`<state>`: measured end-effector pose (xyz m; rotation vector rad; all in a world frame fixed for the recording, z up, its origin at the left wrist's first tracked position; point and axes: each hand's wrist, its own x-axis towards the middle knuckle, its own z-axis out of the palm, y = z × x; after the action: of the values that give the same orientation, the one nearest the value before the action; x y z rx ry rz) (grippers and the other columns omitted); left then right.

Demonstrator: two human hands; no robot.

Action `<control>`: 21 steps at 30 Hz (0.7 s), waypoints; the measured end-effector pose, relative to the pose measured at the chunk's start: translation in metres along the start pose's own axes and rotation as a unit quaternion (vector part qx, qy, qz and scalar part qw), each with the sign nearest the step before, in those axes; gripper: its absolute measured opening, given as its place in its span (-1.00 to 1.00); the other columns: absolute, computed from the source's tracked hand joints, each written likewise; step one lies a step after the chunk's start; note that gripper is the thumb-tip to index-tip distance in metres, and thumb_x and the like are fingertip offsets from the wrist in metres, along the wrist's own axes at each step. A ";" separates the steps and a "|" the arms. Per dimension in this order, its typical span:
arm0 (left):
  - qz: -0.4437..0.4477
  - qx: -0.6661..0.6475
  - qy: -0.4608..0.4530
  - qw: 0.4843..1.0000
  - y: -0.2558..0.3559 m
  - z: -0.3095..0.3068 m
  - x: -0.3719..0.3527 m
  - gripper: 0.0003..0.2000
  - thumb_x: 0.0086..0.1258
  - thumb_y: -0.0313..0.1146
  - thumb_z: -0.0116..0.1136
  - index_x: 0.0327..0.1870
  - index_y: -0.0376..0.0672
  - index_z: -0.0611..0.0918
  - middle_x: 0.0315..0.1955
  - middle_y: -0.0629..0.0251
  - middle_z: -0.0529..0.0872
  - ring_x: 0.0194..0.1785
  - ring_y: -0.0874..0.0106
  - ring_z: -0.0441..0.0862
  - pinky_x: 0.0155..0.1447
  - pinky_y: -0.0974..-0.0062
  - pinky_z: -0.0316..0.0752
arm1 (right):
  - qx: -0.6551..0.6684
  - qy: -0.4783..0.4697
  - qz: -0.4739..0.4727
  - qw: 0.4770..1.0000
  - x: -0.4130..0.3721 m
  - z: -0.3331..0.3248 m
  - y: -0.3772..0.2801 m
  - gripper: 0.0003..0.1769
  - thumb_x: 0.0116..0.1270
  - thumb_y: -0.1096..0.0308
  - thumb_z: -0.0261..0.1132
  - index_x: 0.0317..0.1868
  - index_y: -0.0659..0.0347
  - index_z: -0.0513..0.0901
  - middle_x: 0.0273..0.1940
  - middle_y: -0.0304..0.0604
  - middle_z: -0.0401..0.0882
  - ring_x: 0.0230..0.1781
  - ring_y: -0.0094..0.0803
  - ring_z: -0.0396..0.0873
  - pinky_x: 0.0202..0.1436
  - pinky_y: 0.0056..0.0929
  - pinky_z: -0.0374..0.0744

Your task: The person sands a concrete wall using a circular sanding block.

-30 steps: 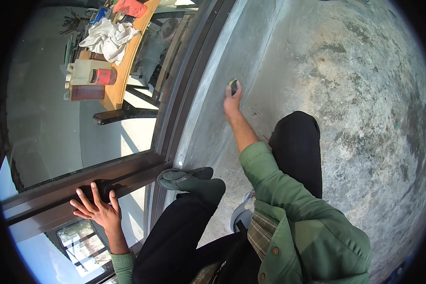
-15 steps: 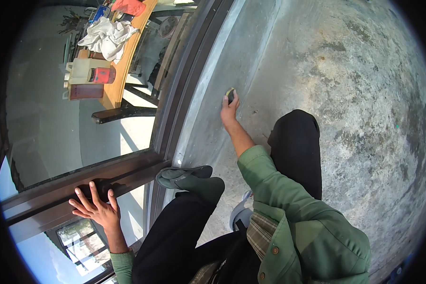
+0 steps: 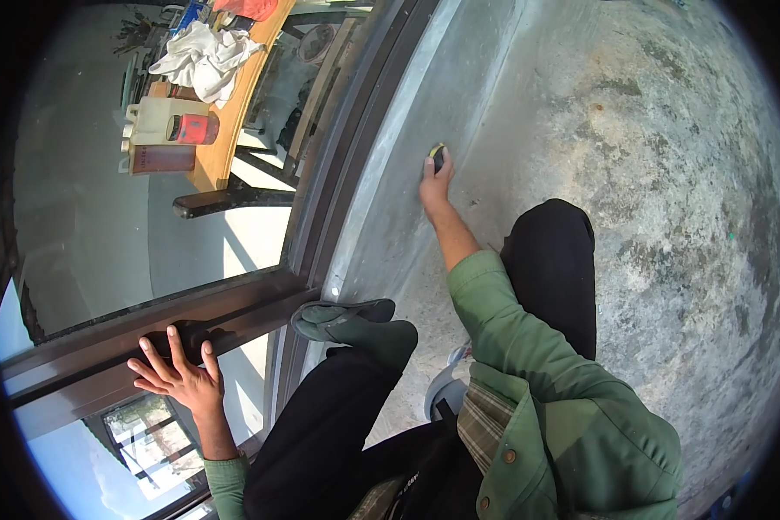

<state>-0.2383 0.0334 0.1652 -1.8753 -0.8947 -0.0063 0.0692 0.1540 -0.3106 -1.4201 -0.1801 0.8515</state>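
My right hand (image 3: 434, 180) reaches forward and presses a small dark, yellow-edged sponge (image 3: 438, 154) against the grey concrete sill (image 3: 407, 130) beside the window frame. My left hand (image 3: 180, 379) lies flat with fingers spread on the brown horizontal bar of the window frame (image 3: 130, 342), next to a dark handle (image 3: 182, 334). My arms are in green sleeves. My knees in black trousers and a grey-green slipper (image 3: 342, 316) rest on the sill.
Through the glass (image 3: 104, 199) I see a wooden table (image 3: 225, 113) with a white cloth (image 3: 204, 56), a cream jug (image 3: 152, 121) and a red jar (image 3: 195, 128). Stained concrete floor (image 3: 650, 173) spreads to the right.
My right hand slid the sponge slightly along the sill, nearer and then back up and to the right. My left hand stayed on the frame bar.
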 end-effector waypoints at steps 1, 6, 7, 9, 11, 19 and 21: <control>-0.001 -0.002 0.001 1.000 0.000 0.000 0.000 -0.41 0.55 0.20 0.03 0.49 0.15 0.47 0.62 0.12 0.11 0.69 -0.13 -0.22 0.62 -0.22 -0.51 | 0.019 -0.004 0.064 0.998 -0.021 -0.002 0.026 -0.28 0.56 0.24 0.18 0.58 0.19 0.07 0.48 0.17 0.01 0.46 0.11 0.18 0.54 -0.08 0.25; 0.005 0.005 -0.004 1.000 -0.002 0.001 -0.001 -0.41 0.55 0.21 0.01 0.50 0.15 0.47 0.62 0.10 0.11 0.69 -0.13 -0.22 0.62 -0.21 -0.52 | 0.026 0.003 0.205 0.978 -0.128 0.016 0.076 -0.26 0.52 0.23 0.22 0.57 0.19 0.08 0.46 0.20 0.02 0.44 0.09 0.21 0.54 -0.06 0.28; 0.005 0.006 -0.006 1.000 -0.003 0.000 -0.002 -0.41 0.55 0.21 0.01 0.50 0.15 0.47 0.62 0.10 0.11 0.69 -0.13 -0.22 0.62 -0.21 -0.52 | 0.067 0.030 0.233 0.970 -0.135 0.019 0.065 -0.25 0.51 0.22 0.22 0.57 0.18 0.09 0.46 0.21 0.01 0.45 0.10 0.21 0.53 -0.05 0.29; 0.009 -0.002 -0.010 1.000 -0.004 0.000 -0.002 -0.40 0.55 0.22 0.01 0.50 0.15 0.47 0.62 0.09 0.12 0.69 -0.13 -0.23 0.62 -0.21 -0.53 | 0.037 0.045 0.120 0.991 -0.100 0.024 0.039 -0.27 0.52 0.24 0.21 0.56 0.19 0.10 0.45 0.20 0.01 0.45 0.10 0.18 0.53 -0.06 0.29; 0.006 -0.002 -0.010 1.000 -0.003 -0.001 -0.001 -0.40 0.55 0.22 0.01 0.50 0.14 0.47 0.62 0.10 0.12 0.69 -0.13 -0.24 0.62 -0.21 -0.54 | 0.060 0.006 0.016 0.998 -0.054 0.014 -0.035 -0.30 0.54 0.26 0.18 0.56 0.19 0.10 0.45 0.20 0.01 0.46 0.08 0.16 0.53 -0.08 0.28; -0.007 -0.005 0.006 1.000 0.000 0.003 0.000 -0.40 0.54 0.24 0.00 0.48 0.16 0.50 0.61 0.13 0.13 0.69 -0.10 -0.23 0.63 -0.16 -0.55 | -0.004 0.001 0.037 0.999 -0.035 -0.002 0.011 -0.29 0.55 0.23 0.17 0.57 0.21 0.09 0.45 0.26 0.03 0.45 0.15 0.15 0.54 0.00 0.23; -0.008 -0.010 0.008 1.000 0.000 0.003 0.000 -0.40 0.54 0.25 0.01 0.48 0.16 0.50 0.61 0.13 0.13 0.69 -0.10 -0.23 0.63 -0.16 -0.55 | -0.066 0.009 0.065 0.996 -0.093 0.005 0.104 -0.22 0.49 0.16 0.24 0.56 0.23 0.09 0.43 0.33 0.07 0.45 0.18 0.16 0.52 0.03 0.24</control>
<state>-0.2394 0.0352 0.1635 -1.8851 -0.9013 -0.0406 -0.0416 0.0929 -0.3694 -1.5760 -0.1339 0.9465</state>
